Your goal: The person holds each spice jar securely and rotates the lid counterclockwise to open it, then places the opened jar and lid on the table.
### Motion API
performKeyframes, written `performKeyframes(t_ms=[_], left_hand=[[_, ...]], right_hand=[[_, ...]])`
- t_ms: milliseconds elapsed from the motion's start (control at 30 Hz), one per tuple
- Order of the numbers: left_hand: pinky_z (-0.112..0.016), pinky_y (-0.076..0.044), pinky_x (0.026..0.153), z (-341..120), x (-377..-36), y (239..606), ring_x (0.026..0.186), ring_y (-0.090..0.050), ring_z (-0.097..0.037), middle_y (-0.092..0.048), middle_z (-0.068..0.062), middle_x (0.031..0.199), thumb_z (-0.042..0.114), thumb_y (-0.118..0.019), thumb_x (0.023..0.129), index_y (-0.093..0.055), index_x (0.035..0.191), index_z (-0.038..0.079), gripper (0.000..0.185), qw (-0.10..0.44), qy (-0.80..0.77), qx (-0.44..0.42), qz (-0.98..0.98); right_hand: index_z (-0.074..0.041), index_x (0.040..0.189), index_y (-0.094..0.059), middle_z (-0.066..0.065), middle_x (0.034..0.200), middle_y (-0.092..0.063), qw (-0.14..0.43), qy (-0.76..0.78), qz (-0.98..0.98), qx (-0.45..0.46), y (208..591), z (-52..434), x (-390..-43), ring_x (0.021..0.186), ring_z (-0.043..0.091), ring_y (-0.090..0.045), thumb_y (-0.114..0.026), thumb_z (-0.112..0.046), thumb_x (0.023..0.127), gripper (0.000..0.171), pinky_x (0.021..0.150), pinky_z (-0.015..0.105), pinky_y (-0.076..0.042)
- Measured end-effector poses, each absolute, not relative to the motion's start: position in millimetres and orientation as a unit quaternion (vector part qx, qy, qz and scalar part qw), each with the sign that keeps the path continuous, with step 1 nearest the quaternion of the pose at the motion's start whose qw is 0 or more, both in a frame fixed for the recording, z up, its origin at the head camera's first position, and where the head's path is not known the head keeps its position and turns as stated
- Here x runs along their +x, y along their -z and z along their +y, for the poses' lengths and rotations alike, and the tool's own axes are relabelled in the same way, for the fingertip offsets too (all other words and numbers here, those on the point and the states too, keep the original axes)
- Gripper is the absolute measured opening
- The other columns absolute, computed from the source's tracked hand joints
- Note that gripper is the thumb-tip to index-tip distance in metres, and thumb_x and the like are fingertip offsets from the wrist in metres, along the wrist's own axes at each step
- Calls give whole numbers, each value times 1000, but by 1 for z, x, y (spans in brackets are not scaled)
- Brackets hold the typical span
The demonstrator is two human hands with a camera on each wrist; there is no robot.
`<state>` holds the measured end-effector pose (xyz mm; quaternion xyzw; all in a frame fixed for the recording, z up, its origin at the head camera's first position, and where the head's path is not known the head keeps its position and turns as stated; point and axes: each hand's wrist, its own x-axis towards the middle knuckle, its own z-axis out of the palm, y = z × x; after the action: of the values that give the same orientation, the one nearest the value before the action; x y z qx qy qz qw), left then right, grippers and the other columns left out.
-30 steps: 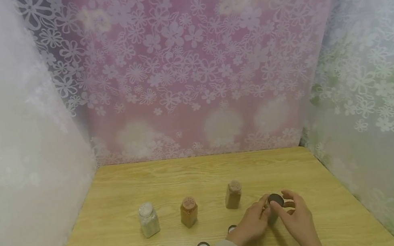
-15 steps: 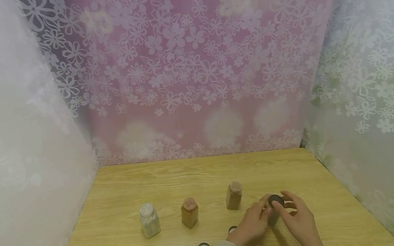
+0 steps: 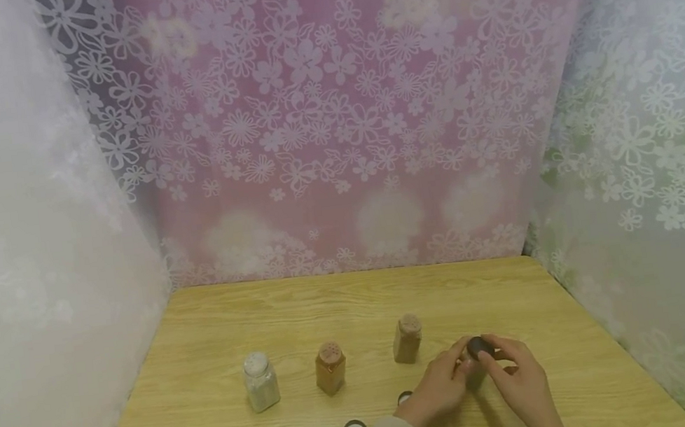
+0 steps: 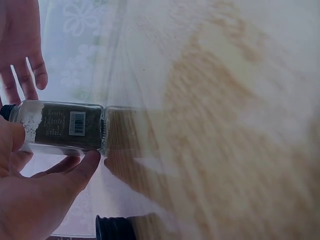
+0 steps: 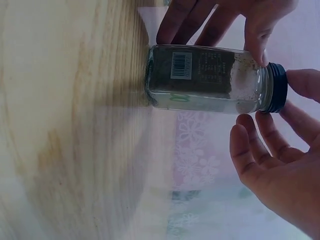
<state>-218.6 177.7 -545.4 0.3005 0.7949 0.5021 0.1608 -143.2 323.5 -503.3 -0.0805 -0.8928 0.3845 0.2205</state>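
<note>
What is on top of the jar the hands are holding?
A black cap sits on the jar, with the right hand pinching it. What is under the cap is hidden.

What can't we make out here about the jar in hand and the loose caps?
- Jar, head view: body hidden by both hands; only the dark cap shows.
- Label text, right wrist view: too small to read.
- Third loose cap, head view: partly hidden behind the left hand.
- Right hand grip: whether turning, unclear.

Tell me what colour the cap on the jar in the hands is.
The cap is black, clearest in the right wrist view.
</note>
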Motion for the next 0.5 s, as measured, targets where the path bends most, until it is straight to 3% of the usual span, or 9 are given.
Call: performKeyframes(t_ms=[233, 400, 500], left_hand=[[-32, -57, 95, 178, -218, 549, 114, -61, -8, -62, 5, 132, 35, -48, 113, -38, 163, 36, 51, 151, -508, 307, 791], [-30, -56, 93, 177, -217, 549, 108, -58, -4, -61, 8, 128, 36, -47, 113, -37, 163, 35, 51, 149, -510, 315, 786], [-30, -56, 93, 177, -218, 548, 107, -57, -2, -60, 11, 126, 36, -46, 113, -36, 163, 35, 51, 149, -511, 318, 785]], right_hand=[[-3, 136, -62, 19, 128, -71, 189, -394, -887, -147, 502, 322, -143, 98, 9, -62, -81, -38, 95, 57, 74, 17, -53], [-7, 141, -63, 22, 134, -69, 187, -410, -880, -151, 503, 320, -141, 85, 6, -64, -79, -35, 97, 54, 69, 19, -55], [-3, 146, -59, 24, 140, -66, 194, -403, -885, -130, 502, 320, -142, 86, 1, -63, -77, -29, 99, 57, 68, 18, -56]])
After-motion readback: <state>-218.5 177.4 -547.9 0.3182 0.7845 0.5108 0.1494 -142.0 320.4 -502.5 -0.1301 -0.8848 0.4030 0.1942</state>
